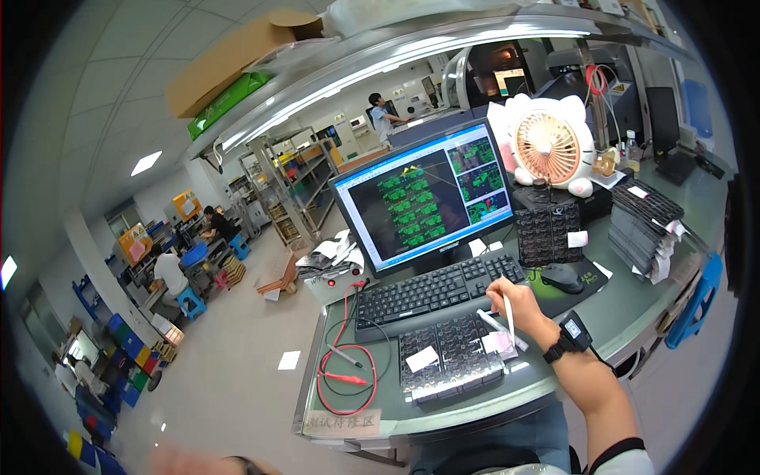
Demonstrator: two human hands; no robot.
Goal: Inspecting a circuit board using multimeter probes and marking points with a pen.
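Note:
My right hand (522, 305), with a dark watch-like device on the wrist, is closed round a slim white pen-like stick (509, 315), held near the keyboard's (431, 293) front right corner. Just below it, a white marker-like tube (497, 326) lies across the right end of dark circuit board panels (443, 352), which carry white paper slips. My left hand (186, 461) is a blur at the lower edge, away from the desk; its fingers cannot be made out.
A monitor (427, 198) with green board images stands behind the keyboard. Red and black test leads (348, 378) coil at left. Right are a mouse (562, 277), stacked boards (645, 222) and a cat-shaped fan (546, 142). A shelf with a cardboard box (229, 59) hangs overhead. Other people sit farther off.

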